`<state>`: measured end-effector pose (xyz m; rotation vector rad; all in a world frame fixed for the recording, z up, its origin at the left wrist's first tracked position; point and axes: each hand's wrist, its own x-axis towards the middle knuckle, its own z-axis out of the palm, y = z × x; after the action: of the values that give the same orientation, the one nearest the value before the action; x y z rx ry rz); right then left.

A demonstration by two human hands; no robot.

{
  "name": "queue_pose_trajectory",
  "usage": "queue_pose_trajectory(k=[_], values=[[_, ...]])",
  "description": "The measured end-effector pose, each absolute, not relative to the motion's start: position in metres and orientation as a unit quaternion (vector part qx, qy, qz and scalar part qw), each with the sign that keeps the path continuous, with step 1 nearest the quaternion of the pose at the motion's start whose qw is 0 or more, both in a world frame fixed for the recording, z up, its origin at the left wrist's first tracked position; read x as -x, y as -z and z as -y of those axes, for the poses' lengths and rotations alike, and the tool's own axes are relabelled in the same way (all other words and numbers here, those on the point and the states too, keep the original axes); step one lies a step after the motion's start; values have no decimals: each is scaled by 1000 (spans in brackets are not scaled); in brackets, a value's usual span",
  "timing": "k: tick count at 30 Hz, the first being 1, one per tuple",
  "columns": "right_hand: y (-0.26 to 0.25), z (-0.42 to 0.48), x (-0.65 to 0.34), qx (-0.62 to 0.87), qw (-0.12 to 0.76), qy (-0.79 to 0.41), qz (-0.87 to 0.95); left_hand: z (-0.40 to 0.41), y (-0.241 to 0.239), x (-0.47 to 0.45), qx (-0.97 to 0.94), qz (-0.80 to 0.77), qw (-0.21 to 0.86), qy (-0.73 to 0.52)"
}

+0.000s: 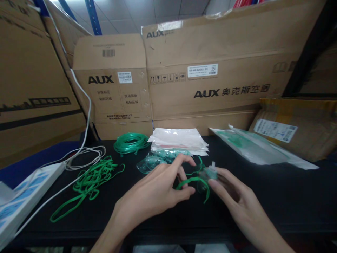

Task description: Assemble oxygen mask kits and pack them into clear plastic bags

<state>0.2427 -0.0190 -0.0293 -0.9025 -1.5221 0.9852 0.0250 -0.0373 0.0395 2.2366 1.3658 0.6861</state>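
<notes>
Head view: nearest the camera, at lower centre, we see the left hand point(160, 188), half open, thumb and forefinger standing well apart; a green strap point(196, 179) runs out from among its fingers, and we cannot tell whether the curled fingers grip it. To the right of centre, the right hand point(234, 191) is closed between thumb and fingertips on a clear, green-tinted mask point(211, 173), slightly blurred, with a pale nozzle pointing up. The strap's free end hangs beside the mask; we cannot make out where the two join. Just behind the left hand we record a group of masks point(149, 163), lying in front of a stack of white packets point(179, 138) at mid-frame. Left of the packets sits a coil of green tubing point(131, 142); nearer, at left of centre, a tangle of green straps point(92, 179) lies on the black tabletop point(289, 200). In the lower left we note a white power strip point(56, 172) and a white cable point(88, 130). At right, a translucent bag point(263, 151) with green contents lies before a taped carton point(316, 123). Large cardboard panels point(223, 45) printed AUX fill the upper frame.
</notes>
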Motion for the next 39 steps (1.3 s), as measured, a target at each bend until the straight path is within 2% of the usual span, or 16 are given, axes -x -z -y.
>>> queue_pose_trajectory(k=[5,9,12,17,26,39], values=[[43,11,-250,400,591,-416,563,35,-50,16,-799,-541,103,-242],[44,11,-251,435,604,-381,549,33,-59,52,-769,-565,16,-299],[42,13,-249,454,590,-344,572,33,-60,62,-771,-562,4,-299],[40,12,-249,445,603,-362,555,37,-63,59,-780,-556,24,-286],[39,10,-247,438,579,-383,571,34,-69,102,-638,-692,-87,-326],[43,10,-242,348,545,-402,648,-77,-48,153,-711,-700,-52,-43]])
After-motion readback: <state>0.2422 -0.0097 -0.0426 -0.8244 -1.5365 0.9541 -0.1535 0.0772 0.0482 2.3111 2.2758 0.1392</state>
